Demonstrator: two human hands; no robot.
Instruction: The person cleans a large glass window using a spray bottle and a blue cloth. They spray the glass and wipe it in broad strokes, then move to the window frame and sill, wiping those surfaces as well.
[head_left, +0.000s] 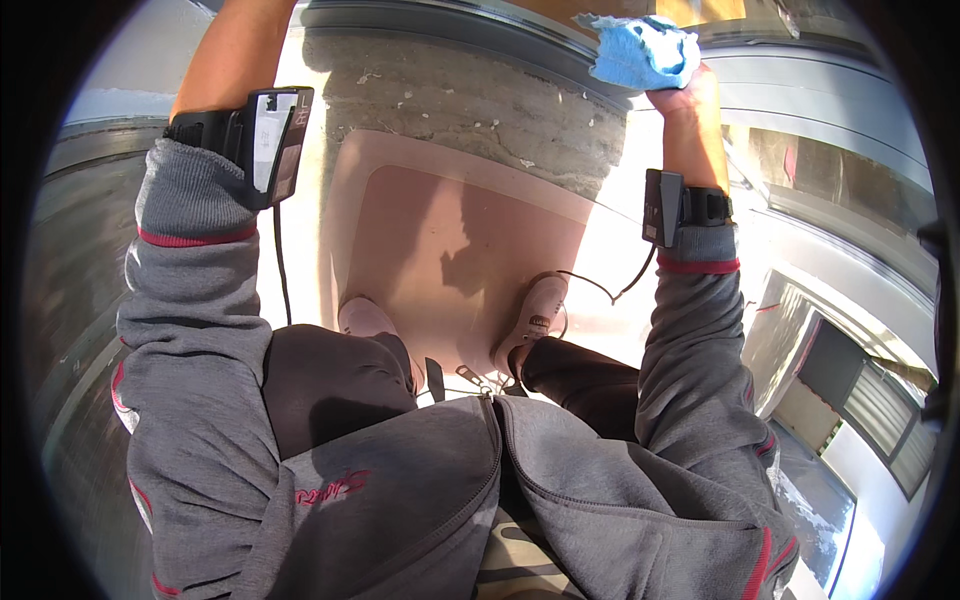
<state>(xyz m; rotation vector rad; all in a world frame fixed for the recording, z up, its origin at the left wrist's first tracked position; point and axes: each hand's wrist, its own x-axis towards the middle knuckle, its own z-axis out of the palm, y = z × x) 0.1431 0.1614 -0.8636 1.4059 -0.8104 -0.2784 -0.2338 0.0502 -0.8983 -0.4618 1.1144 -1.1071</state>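
At the upper right, my right hand (681, 91) grips a crumpled light-blue cloth (643, 54) and hides part of it. The cloth is close to a grey metal window frame (757, 69); whether they touch, I cannot tell. My left forearm (234, 52) runs out past the top edge, so the left hand is out of view. Each forearm wears a strapped black device, the left one (274, 150) and the right one (664, 208), with a cable hanging from it. Both my shoes, left (367, 315) and right (538, 307), are on or over a pink surface with rounded corners (480, 225).
Beyond the pink surface lies a stained concrete strip (450, 97) with small pale flecks, bordered by a grey metal rail (442, 34). A loose cable (600, 291) loops beside my right shoe. At the right are a white wall (874, 457) and a louvred window (885, 409).
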